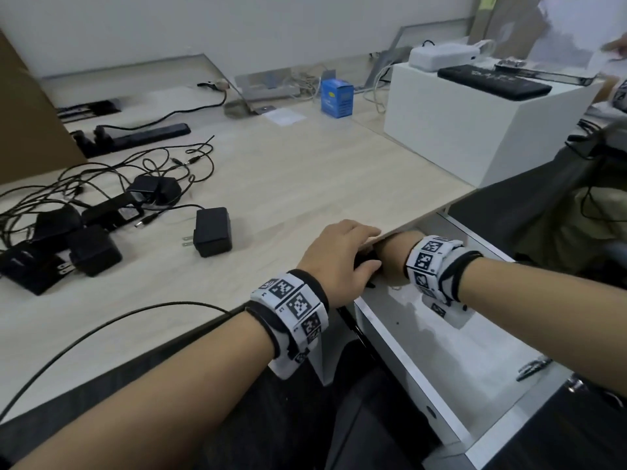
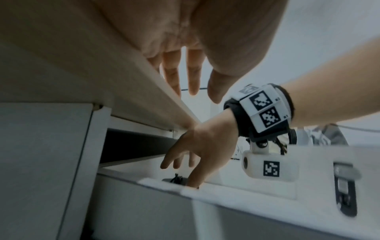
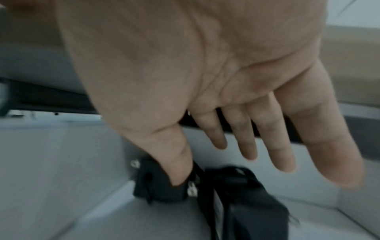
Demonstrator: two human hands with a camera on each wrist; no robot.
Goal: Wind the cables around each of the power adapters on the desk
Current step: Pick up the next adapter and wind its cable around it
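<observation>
Several black power adapters with tangled cables (image 1: 91,228) lie at the desk's left, and one adapter (image 1: 212,231) stands apart with its prongs pointing left. My left hand (image 1: 342,256) rests at the desk's front edge, its fingers (image 2: 193,84) straight and holding nothing. My right hand (image 2: 191,154) reaches under the desktop into an open white drawer (image 1: 400,364). There its fingers (image 3: 236,146) are spread straight, and the thumb touches a black adapter (image 3: 160,186) wrapped in cable. A second black adapter (image 3: 246,194) lies beside it. In the head view the desk hides the right fingers.
A loose black cable (image 1: 118,322) curves over the near desk edge. A black power strip (image 1: 135,137) lies at the back left, a blue box (image 1: 337,97) at the back centre. A white box (image 1: 475,130) with devices on it stands on the right. Another person's hand (image 1: 615,45) shows at the top right.
</observation>
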